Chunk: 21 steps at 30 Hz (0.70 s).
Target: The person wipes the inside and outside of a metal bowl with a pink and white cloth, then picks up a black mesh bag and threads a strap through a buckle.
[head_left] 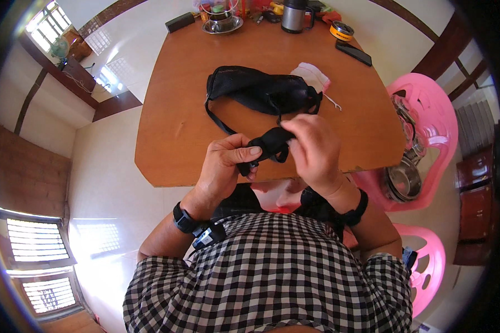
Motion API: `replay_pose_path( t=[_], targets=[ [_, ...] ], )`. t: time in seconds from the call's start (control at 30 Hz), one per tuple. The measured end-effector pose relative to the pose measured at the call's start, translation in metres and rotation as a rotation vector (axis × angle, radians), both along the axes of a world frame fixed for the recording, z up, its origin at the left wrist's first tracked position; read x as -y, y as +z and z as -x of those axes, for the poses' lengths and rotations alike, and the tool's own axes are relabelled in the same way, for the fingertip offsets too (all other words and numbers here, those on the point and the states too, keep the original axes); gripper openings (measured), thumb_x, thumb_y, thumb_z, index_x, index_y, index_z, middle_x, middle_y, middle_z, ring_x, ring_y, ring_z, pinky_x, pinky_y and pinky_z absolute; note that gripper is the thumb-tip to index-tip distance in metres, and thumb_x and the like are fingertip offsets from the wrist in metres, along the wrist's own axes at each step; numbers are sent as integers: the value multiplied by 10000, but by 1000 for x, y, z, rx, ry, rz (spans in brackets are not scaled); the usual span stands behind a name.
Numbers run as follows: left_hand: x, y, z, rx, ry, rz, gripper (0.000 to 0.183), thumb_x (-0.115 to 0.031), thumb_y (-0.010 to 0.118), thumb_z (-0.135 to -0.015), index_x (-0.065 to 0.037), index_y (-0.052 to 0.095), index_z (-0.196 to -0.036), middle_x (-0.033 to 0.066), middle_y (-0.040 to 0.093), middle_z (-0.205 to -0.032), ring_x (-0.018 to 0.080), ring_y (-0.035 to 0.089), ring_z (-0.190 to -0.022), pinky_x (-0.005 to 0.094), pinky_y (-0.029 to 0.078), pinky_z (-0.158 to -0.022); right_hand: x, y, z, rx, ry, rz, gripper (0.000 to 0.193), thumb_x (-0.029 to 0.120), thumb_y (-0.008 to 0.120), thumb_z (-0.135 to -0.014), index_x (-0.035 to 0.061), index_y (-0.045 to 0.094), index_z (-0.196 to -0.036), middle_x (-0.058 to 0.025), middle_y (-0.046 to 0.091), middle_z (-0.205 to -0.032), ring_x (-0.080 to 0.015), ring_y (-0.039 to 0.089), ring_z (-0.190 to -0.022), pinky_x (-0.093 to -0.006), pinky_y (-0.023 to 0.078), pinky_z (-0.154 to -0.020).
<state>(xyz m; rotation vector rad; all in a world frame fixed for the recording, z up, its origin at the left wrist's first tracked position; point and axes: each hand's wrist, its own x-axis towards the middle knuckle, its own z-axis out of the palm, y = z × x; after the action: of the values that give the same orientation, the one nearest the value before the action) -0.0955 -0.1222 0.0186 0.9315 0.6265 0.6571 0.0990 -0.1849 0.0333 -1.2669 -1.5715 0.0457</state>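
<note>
Just above the table's near edge, my left hand [225, 161] is closed on a bundle of black strap [272, 141], its thumb pressed on top. A small dark piece, perhaps a buckle, sticks out below that thumb. My right hand [315, 145] pinches the other end of the strap; its fingers are slightly blurred. Beyond both hands a soft black bag [255, 89] lies on the table, with a thin strap looping down from its left side toward my left hand. A white cloth with a pinkish edge [312, 75] is partly under the bag's right end.
A small metal wrench [333, 102] lies right of the bag on the wooden table [172, 133]. At the back are a black box [180, 22], a metal dish [222, 26], a steel mug [294, 18], a yellow-black tin [341, 32] and a phone [354, 54]. Metal pots [404, 180] rest on a pink chair [447, 119].
</note>
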Motion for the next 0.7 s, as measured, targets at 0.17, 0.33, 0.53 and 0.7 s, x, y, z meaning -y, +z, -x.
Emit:
replay_pose_path(
  t=[0.17,0.33,0.53,0.7],
  targets=[
    [2,-1,-8,-25,-58,-2,205,-157,713,-831,9,610,-891,66,596,-682,162,593,-558,268,481,-511,4,7,5,626,34,-315,264,123,661,-690,74,642,-949,-84,574,-843,-250,599,-787,-352,489,-692],
    [1,-9,5,0,-31,76,186,-134,723,-823,5,625,-898,70,612,-710,168,607,-587,276,496,-535,7,34,-9,-650,-34,82,69,67,652,-845,28,629,-898,-13,613,-828,-109,560,-714,-227,436,-652],
    [0,-14,5,185,35,-56,213,-120,750,-801,-5,651,-951,89,647,-835,198,635,-712,321,525,-674,13,12,-25,-768,61,193,62,70,645,-862,24,610,-887,-40,637,-768,-108,575,-639,-217,398,-610],
    [-1,-23,11,225,-7,-109,216,-110,748,-805,-9,659,-974,94,662,-883,214,652,-786,321,523,-726,14,20,-43,-761,10,190,74,85,655,-871,38,634,-923,-12,634,-732,-82,585,-654,-193,385,-596]
  ],
)
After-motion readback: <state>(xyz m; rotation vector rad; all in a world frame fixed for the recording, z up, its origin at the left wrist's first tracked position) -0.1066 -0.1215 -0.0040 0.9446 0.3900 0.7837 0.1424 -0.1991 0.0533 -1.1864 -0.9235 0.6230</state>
